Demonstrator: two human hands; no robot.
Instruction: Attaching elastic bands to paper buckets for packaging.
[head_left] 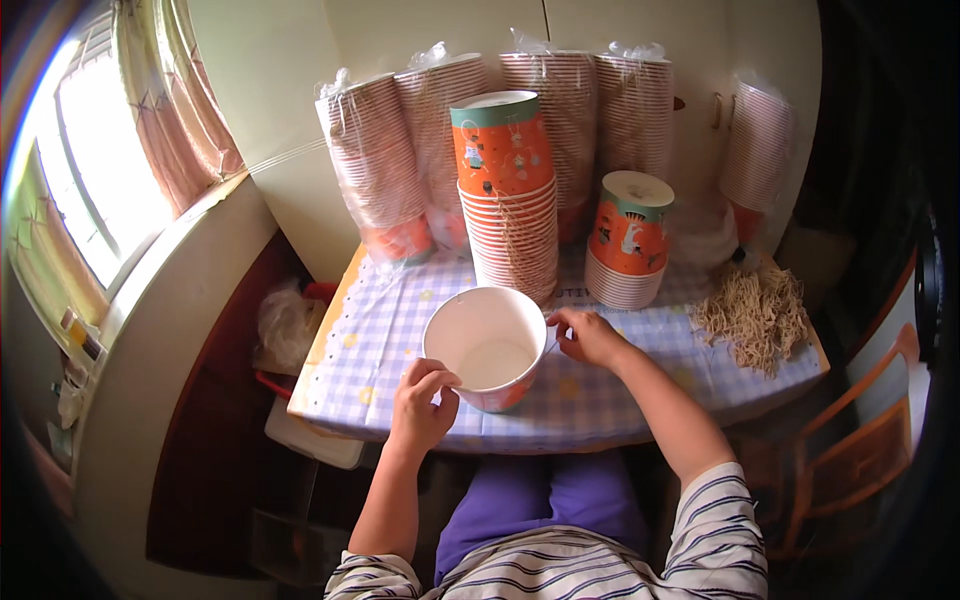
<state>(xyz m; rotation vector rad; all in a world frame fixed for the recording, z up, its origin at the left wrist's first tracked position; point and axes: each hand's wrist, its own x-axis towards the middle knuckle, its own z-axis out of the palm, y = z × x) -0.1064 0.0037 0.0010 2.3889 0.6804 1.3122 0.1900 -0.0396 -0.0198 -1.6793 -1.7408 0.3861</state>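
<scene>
A large paper bucket, white inside with an orange and green outer side, stands mouth up at the front of the table, between my hands. At its near left rim, my left hand has its fingers curled in and pinched on the edge. On the opposite side, my right hand holds thumb and fingertips together right beside the rim. Anything small between those fingertips is too fine to make out. Behind the bucket rises a tall upside-down stack of orange buckets, with beige strings hanging down its side.
A shorter inverted bucket stack stands right of the tall one. Plastic-wrapped bucket stacks line the back. A heap of beige strings lies on the checked tablecloth at right. A wooden chair is at the right.
</scene>
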